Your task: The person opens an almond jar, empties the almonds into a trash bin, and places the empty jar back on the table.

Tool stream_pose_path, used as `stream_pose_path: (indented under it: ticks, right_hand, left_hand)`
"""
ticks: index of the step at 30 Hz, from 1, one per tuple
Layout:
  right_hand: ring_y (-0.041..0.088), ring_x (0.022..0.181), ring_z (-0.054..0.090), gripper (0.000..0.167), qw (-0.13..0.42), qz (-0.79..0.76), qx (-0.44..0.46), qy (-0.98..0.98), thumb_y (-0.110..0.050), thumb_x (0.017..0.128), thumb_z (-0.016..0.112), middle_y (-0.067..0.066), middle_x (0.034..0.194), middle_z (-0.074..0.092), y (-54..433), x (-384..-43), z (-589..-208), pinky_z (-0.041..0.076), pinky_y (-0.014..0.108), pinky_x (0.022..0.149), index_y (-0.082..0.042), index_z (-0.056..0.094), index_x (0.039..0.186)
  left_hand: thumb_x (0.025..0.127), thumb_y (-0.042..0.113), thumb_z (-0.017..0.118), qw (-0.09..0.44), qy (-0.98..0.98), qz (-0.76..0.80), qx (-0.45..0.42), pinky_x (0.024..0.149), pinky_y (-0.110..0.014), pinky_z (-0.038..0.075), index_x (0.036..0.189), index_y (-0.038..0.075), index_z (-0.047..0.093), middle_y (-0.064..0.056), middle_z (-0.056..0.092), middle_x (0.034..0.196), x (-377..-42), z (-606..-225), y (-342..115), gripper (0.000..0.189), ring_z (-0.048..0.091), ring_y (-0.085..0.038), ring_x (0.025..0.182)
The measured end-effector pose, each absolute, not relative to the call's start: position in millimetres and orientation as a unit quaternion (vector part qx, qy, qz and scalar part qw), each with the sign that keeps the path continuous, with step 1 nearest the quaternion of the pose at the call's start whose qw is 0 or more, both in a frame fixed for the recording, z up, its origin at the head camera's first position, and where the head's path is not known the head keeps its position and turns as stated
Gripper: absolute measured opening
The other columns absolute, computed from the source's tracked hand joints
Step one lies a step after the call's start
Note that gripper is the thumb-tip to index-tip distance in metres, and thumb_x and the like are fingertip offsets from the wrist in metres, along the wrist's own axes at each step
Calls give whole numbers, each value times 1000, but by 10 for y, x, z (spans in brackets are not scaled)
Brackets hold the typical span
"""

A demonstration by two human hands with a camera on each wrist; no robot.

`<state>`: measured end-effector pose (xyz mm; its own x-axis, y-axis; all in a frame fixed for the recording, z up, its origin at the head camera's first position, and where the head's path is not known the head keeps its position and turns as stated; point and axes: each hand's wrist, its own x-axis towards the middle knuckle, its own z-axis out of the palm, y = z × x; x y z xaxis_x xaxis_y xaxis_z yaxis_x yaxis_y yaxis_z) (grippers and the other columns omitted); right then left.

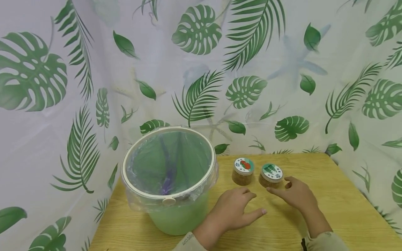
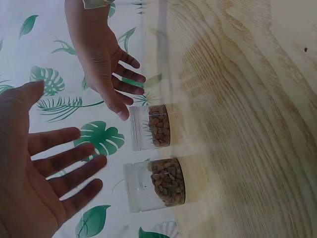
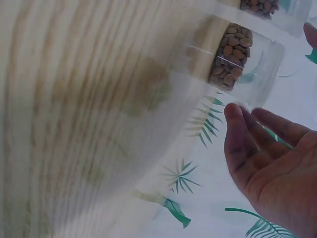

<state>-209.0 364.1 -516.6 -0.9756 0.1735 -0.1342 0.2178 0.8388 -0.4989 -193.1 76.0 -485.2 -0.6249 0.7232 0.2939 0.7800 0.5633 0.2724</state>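
Note:
Two clear jars partly filled with small brown, seed-like pieces stand upright on the table. The left jar (image 1: 243,172) has a tomato picture on its lid; the right jar (image 1: 270,175) has a green leafy picture. My right hand (image 1: 296,195) is at the right jar's right side, fingers loosely bent and thumb near its front; in the right wrist view the fingertips (image 3: 233,111) are just beside the jar. My left hand (image 1: 233,209) hovers in front of the left jar, fingers spread, holding nothing. The left wrist view shows its fingers (image 2: 74,183) apart from both jars.
A green bucket (image 1: 179,218) with a pale rim, lined with a clear plastic bag, stands left of my left hand. Something purple (image 1: 169,177) shows inside it. The wooden table (image 1: 339,216) meets a leaf-printed curtain (image 1: 201,97) at the back and sides.

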Motion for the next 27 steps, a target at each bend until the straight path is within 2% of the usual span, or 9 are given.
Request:
stream_pose_path:
  ticks: [5, 12, 20, 27]
  right_hand:
    - [63, 127, 54, 122, 22, -273, 84, 958, -76, 87, 71, 47, 146, 46, 3643, -2139, -5214, 54, 70, 94, 22, 37, 152]
    - [65, 132, 49, 120, 23, -282, 83, 956, -73, 89, 71, 47, 150, 42, 3668, -2186, -5289, 51, 73, 98, 21, 35, 154]
    - [68, 133, 46, 124, 5, -258, 88, 962, -79, 85, 71, 48, 150, 41, 3694, -2256, -5347, 48, 77, 99, 20, 38, 152]
    - [65, 138, 42, 125, 16, -280, 97, 955, -78, 83, 74, 45, 153, 39, 3734, -2346, -5401, 44, 76, 106, 17, 36, 155]
  left_hand:
    - [108, 65, 42, 89, -868, -204, -445, 89, -23, 59, 134, 18, 74, 4, 73, 129, -1974, -4846, 821, 62, 71, -8, 112]
    - [109, 63, 42, 98, -862, -209, -452, 88, -21, 59, 133, 17, 74, 4, 73, 128, -1998, -4826, 909, 61, 71, -7, 110]
    - [109, 60, 46, 103, -850, -231, -462, 89, -20, 58, 134, 17, 74, 4, 72, 128, -1989, -4845, 982, 57, 71, -8, 108]
    - [109, 62, 43, 103, -857, -226, -452, 88, -23, 59, 135, 20, 73, 4, 71, 131, -2014, -4844, 1047, 58, 70, -9, 113]
